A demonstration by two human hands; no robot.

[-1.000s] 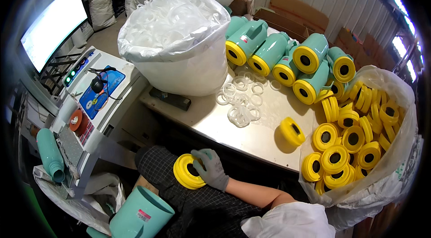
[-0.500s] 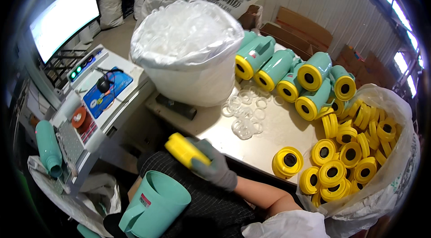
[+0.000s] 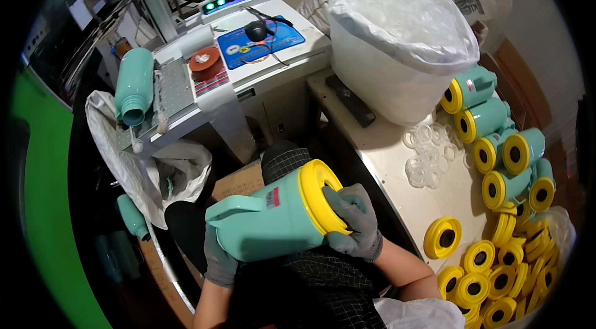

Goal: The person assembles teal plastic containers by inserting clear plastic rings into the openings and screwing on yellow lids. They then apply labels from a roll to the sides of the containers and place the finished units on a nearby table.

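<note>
The hands are both holding one teal jug [image 3: 264, 223] that is lying on its side over the person's lap. The right hand [image 3: 355, 222], in a grey glove, is closing around the yellow cap [image 3: 318, 195] at the jug's mouth, with the fingers pressing on its face. The left hand [image 3: 218, 259], also gloved, is gripping the jug's body from below, near the handle.

In front of the person a pale bench [image 3: 397, 161] is carrying a big white bag [image 3: 397, 49] full of clear plastic rings. Beside it, finished teal jugs with yellow caps [image 3: 496, 143] are lying in a row, and loose clear rings [image 3: 428, 152] are lying on the bench surface. One single yellow cap [image 3: 442, 237] is sitting near the bench edge, and many more yellow caps [image 3: 496, 267] are filling a sack at the right. To the left a white machine [image 3: 230, 62] is standing, with a blue panel, an orange round part and another teal bottle [image 3: 133, 87] lying on it.
</note>
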